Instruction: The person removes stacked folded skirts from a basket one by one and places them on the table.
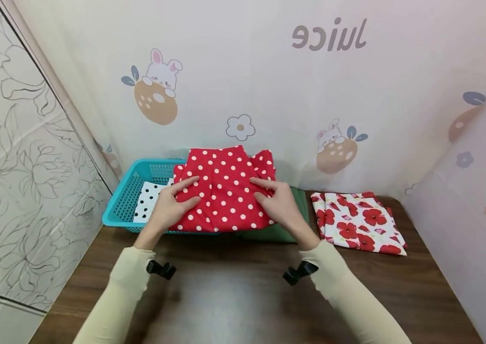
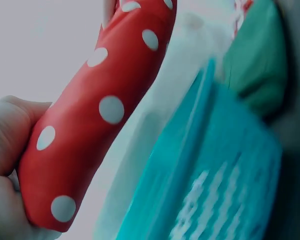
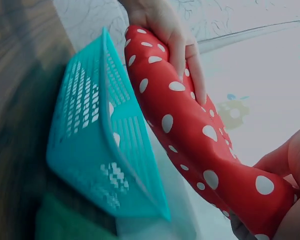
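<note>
Left grip [image 1: 172,208] and right grip [image 1: 279,203] pinch red cloth [image 1: 221,210] between them. Head cam loses some fingers and part of the basket [image 1: 116,222] behind it.

- So the bit you can read is the word "Juice" [image 1: 332,43], printed on the pale back wall [image 1: 243,71], up around 1 o'clock from the middle of the head view.
- It's flipped like in a mirror lol, so the capital J sits at the 3 o'clock end and the e at the 9 o'clock end.
- Chunky plain grey letters, capital J then lowercase, running slightly uphill toward 3 o'clock.
</note>
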{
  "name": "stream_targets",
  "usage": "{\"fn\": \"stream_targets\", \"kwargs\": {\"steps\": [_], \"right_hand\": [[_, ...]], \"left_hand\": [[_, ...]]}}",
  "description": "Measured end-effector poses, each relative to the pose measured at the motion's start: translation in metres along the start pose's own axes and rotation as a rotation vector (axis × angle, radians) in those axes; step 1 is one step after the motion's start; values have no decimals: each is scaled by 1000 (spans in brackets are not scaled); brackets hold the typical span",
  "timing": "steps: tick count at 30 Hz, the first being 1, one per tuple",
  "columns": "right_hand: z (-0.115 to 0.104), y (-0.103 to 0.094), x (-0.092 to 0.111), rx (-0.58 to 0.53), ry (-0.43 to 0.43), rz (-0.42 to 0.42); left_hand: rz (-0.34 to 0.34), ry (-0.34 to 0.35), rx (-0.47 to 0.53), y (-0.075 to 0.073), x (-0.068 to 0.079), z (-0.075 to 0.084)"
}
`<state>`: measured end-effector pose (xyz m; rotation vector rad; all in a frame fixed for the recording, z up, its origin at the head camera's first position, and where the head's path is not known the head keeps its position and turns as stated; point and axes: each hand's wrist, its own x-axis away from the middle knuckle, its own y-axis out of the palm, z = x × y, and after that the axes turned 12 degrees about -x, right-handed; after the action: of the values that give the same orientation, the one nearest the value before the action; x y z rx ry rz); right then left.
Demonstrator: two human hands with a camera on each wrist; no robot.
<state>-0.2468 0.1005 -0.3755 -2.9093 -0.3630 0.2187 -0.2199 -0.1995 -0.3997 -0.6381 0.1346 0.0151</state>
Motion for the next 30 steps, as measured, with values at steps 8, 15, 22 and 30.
{"fn": "stream_targets", "kwargs": {"steps": [8,15,22,30], "right_hand": [[20,-57,40,87,-28,79],[31,-106,80,182,25,147],[48,-145,115,263,31,178],[75,-184,145,344,93,218]], "left_hand": [[2,117,121,63,4,26],[-10,260,153,117,12,57],[-72,272,218,166,27,78],[-158,311,262,224,38,88]]}}
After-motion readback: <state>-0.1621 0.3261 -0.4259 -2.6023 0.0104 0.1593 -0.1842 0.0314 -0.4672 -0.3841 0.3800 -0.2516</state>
